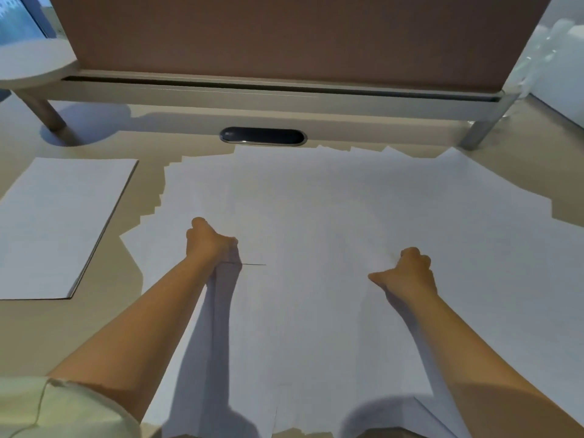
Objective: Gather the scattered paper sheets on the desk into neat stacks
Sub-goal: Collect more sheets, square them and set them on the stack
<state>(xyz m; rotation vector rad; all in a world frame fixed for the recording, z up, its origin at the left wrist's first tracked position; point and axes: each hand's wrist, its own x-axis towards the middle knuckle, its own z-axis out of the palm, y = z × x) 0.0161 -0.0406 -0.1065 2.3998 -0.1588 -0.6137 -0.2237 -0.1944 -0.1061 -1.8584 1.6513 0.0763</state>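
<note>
Both hands lie on the spread paper sheets [316, 216]: left hand [207, 240] and right hand [407, 273] have curled fingers; whether they grip paper, I cannot tell. A neat stack [60, 222] lies left on the tabletop [94, 327].

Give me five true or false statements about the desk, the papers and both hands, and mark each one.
1. A neat stack lies left of the loose sheets. True.
2. The left hand rests on the neat stack. False: it is on the loose sheets, apart from the stack.
3. The right hand is on the loose sheets. True.
4. A dark oval cable port sits in the desk beyond the sheets. True.
5. The loose sheets are squared into one pile. False: their edges fan out unevenly.
</note>
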